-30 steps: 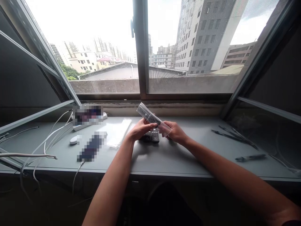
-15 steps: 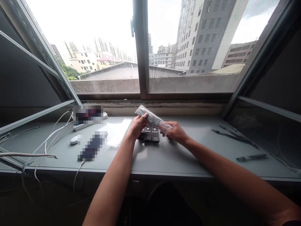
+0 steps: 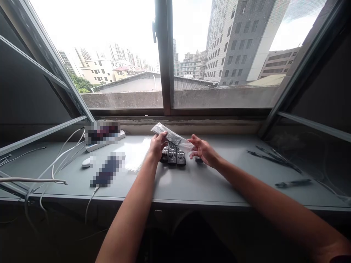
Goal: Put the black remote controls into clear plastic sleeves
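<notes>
My left hand [image 3: 157, 145] grips one end of a remote control in a clear plastic sleeve [image 3: 172, 137], held tilted above the grey sill [image 3: 192, 179]. My right hand [image 3: 203, 151] is just off the sleeve's right end, its fingers spread apart and holding nothing. Under the bagged remote, three black remotes [image 3: 172, 155] lie side by side on the sill. A small dark thing [image 3: 199, 160] sits under my right hand.
Empty clear sleeves [image 3: 135, 153] lie left of the remotes. Further left are a white mouse [image 3: 86, 163], a blurred dark device [image 3: 106, 170] on a cable, a power strip [image 3: 104, 140] and white cables [image 3: 55, 164]. Black cable ties [image 3: 274, 159] and a pen [image 3: 293, 183] lie right.
The bagged remote has moved left and down a little with my left hand. My right hand has let go of its end and opened.
</notes>
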{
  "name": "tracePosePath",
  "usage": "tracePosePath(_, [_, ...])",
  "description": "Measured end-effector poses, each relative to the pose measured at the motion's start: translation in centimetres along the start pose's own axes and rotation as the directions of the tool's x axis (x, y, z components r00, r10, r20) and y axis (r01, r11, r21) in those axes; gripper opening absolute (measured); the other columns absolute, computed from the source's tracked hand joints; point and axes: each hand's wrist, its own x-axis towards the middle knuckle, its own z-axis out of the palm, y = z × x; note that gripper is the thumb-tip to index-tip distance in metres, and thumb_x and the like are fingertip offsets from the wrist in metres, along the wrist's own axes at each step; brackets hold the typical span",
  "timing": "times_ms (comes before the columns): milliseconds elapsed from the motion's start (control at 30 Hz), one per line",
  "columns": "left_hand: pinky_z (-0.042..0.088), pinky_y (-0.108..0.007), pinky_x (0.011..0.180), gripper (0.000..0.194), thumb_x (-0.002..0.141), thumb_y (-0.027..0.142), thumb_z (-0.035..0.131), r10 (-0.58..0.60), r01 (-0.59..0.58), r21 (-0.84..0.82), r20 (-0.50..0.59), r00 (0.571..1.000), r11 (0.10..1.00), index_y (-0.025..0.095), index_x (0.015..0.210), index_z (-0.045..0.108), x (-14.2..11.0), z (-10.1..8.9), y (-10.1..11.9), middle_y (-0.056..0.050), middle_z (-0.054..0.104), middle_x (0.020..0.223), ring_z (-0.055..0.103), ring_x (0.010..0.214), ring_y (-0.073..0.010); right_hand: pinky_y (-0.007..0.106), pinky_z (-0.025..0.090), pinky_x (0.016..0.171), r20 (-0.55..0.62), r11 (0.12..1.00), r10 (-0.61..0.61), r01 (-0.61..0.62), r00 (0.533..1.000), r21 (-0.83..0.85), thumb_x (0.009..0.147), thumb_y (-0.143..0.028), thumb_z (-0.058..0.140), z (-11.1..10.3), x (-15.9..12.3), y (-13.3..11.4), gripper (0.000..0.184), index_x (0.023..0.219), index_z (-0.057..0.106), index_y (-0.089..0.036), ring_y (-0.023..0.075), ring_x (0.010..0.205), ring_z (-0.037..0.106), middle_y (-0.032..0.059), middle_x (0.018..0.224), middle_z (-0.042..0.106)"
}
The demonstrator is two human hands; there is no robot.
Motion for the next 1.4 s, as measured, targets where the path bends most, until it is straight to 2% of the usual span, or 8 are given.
tracePosePath(167, [0.053, -0.026, 0.075, 0.046, 0.080, 0.045, 0.093, 0.004, -0.026, 0.088, 0.249, 0.969, 0.996, 0.022, 0.116, 0.076, -0.8, 0.5, -0.2, -0.008, 0.077, 0.113, 0.072, 0.096, -0.0194, 0.020, 0.032, 0.038, 0.113, 0.975, 0.126, -0.102, 0.986, -0.198, 0.081, -0.058, 0.092, 0.1, -0.5, 0.2, 0.047, 0.090, 0.077, -0.015, 0.0122, 0.058, 0.061, 0.0099, 0.088, 0.077])
tracePosePath(333, [0.055, -0.027, 0.081, 0.049, 0.082, 0.046, 0.093, -0.005, -0.019, 0.079, 0.297, 0.955, 0.997, 0.022, 0.121, 0.075, -0.8, 0.4, -0.2, -0.009, 0.077, 0.118, 0.073, 0.102, -0.0209, 0.021, 0.021, 0.037, 0.168, 0.959, 0.147, -0.099, 0.975, -0.265, 0.083, -0.063, 0.087, 0.5, -0.8, -0.3, 0.050, 0.089, 0.079, -0.014, 0.0093, 0.050, 0.056, 0.0094, 0.083, 0.077])
tracePosePath(567, [0.054, -0.026, 0.072, 0.048, 0.076, 0.042, 0.098, -0.121, 0.104, 0.070, 0.337, 0.934, 0.992, 0.017, 0.111, 0.075, -1.2, 0.7, -0.1, -0.007, 0.076, 0.100, 0.071, 0.081, -0.0165, 0.024, 0.045, 0.048, 0.250, 0.928, 0.062, 0.036, 0.966, -0.370, 0.079, -0.059, 0.090, 0.7, -1.1, -0.5, 0.047, 0.100, 0.086, -0.017, 0.0146, 0.061, 0.062, 0.0062, 0.080, 0.076])
tracePosePath(733, [0.056, -0.031, 0.077, 0.050, 0.078, 0.046, 0.098, -0.178, 0.139, 0.119, 0.437, 0.882, 0.983, 0.016, 0.112, 0.076, -1.7, 0.9, -0.1, -0.010, 0.077, 0.100, 0.073, 0.083, -0.0191, 0.027, 0.047, 0.054, 0.271, 0.852, -0.090, 0.215, 0.958, -0.478, 0.086, -0.059, 0.084, 0.3, -0.8, 0.1, 0.042, 0.097, 0.085, -0.018, 0.0136, 0.060, 0.054, 0.0047, 0.082, 0.074])
tracePosePath(867, [0.059, -0.034, 0.083, 0.046, 0.083, 0.047, 0.094, -0.189, 0.153, 0.111, 0.509, 0.840, 0.982, 0.015, 0.111, 0.077, -2.4, 1.1, 0.2, -0.013, 0.078, 0.106, 0.075, 0.088, -0.0216, 0.030, 0.049, 0.063, 0.217, 0.716, -0.344, 0.405, 0.913, -0.569, 0.091, -0.053, 0.080, 0.3, -0.9, 0.2, 0.033, 0.090, 0.083, -0.020, 0.0177, 0.071, 0.057, 0.0054, 0.085, 0.071])
tracePosePath(1000, [0.062, -0.040, 0.088, 0.047, 0.088, 0.050, 0.089, -0.247, 0.194, 0.152, 0.597, 0.763, 0.969, 0.016, 0.119, 0.079, -3.3, 1.3, 0.8, -0.019, 0.078, 0.123, 0.077, 0.103, -0.0293, 0.034, 0.052, 0.074, 0.234, 0.585, -0.460, 0.490, 0.857, -0.646, 0.096, -0.038, 0.072, 0.3, -1.0, 0.3, 0.020, 0.093, 0.084, -0.023, 0.0228, 0.083, 0.065, 0.0091, 0.095, 0.076])
tracePosePath(1233, [0.062, -0.046, 0.096, 0.045, 0.087, 0.047, 0.092, -0.274, 0.237, 0.145, 0.639, 0.719, 0.961, 0.020, 0.122, 0.081, -3.7, 1.3, 1.0, -0.018, 0.077, 0.131, 0.075, 0.118, -0.0339, 0.036, 0.053, 0.077, 0.133, 0.500, -0.537, 0.441, 0.833, -0.745, 0.098, -0.036, 0.070, -0.2, -0.8, 0.9, 0.025, 0.116, 0.082, -0.023, 0.0221, 0.079, 0.063, 0.0062, 0.090, 0.070])
tracePosePath(1400, [0.060, -0.047, 0.102, 0.046, 0.082, 0.044, 0.096, -0.245, 0.204, 0.137, 0.600, 0.762, 0.969, 0.020, 0.119, 0.082, -3.3, 1.3, 0.8, -0.017, 0.079, 0.124, 0.076, 0.119, -0.0350, 0.033, 0.054, 0.071, -0.033, 0.675, -0.436, 0.303, 0.899, -0.672, 0.109, -0.055, 0.054, 0.0, -1.0, 0.4, 0.052, 0.141, 0.068, -0.017, 0.0213, 0.072, 0.065, 0.0044, 0.083, 0.071])
